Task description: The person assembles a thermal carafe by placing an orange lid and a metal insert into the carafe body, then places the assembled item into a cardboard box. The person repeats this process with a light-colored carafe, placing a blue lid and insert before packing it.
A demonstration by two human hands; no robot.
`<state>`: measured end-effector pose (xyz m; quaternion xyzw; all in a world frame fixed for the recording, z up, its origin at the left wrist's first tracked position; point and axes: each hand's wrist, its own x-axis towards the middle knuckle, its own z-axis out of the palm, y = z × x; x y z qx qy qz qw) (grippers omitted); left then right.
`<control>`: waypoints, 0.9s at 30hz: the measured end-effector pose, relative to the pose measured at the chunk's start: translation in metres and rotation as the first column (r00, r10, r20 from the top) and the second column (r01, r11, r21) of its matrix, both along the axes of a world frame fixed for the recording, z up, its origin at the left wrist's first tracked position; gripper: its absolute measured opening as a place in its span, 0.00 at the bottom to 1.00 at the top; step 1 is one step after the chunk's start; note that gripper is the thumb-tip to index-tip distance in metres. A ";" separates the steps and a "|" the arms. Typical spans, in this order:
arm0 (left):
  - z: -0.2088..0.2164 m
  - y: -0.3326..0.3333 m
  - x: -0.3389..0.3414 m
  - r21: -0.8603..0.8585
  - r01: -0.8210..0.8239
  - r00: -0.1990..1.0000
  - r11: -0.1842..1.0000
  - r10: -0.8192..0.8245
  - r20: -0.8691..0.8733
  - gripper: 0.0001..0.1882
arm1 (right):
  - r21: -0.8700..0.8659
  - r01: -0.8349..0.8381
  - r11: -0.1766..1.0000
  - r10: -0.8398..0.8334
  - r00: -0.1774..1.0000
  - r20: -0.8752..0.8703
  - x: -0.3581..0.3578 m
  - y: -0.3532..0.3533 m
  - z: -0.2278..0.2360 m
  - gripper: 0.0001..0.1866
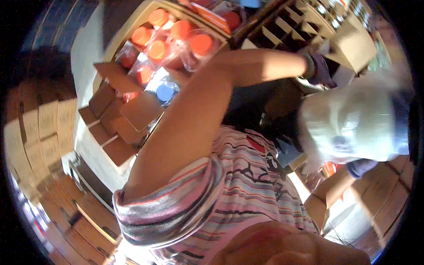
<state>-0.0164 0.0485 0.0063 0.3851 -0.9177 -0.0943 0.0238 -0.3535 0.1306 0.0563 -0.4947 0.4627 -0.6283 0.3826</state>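
Right hand (363, 168) at the near edge of the plastic-wrapped bundle (351, 123), left hand (319, 70) by its far edge; fingers blurred, can't tell whether they're gripping! Left of the bundle, a dark stretch, then the bottle carton (142, 110); beyond the bundle, a divided carton (356, 42).

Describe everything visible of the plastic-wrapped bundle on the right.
The plastic-wrapped bundle is bulky and pale, whitish-green, under what looks like clear film with creases and shiny highlights; its right end looks bluish. The contents can't be made out. The gloved right hand is at its lower edge, seemingly touching it. The gloved left hand is near its upper left; contact there is unclear. Blur softens its outline.
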 end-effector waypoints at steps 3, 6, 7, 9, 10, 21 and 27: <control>-0.011 0.008 -0.010 -0.036 -0.030 0.998 0.999 0.028 -0.054 0.19 | 0.027 -0.002 1.000 0.004 0.997 -0.079 0.107 -0.039 0.075 0.33; -0.019 0.019 -0.012 -0.074 -0.066 0.994 0.995 0.060 -0.091 0.16 | 0.168 -0.045 0.985 0.035 0.998 0.060 0.096 -0.122 0.053 0.29; -0.022 0.021 -0.012 -0.099 -0.084 0.991 0.992 0.072 -0.113 0.16 | 0.122 0.030 0.992 -0.031 0.999 0.010 0.096 -0.136 0.045 0.27; -0.029 0.023 -0.010 -0.170 -0.140 0.979 0.975 0.111 -0.170 0.14 | 0.009 0.171 0.985 -0.170 0.982 -0.083 0.094 -0.151 0.028 0.22; -0.031 0.025 -0.007 -0.239 -0.192 0.963 0.952 0.135 -0.235 0.14 | -0.057 0.238 0.970 -0.244 0.963 -0.117 0.094 -0.160 0.026 0.20; 0.000 0.033 -0.022 -0.085 -0.155 0.979 0.984 0.141 -0.150 0.10 | -0.297 0.318 0.900 -0.434 0.608 -0.665 0.105 -0.102 -0.081 0.28; -0.021 0.018 -0.031 -0.227 -0.112 0.982 0.967 0.073 -0.173 0.10 | -0.149 0.149 0.977 -0.211 0.725 -0.656 0.122 -0.072 -0.030 0.34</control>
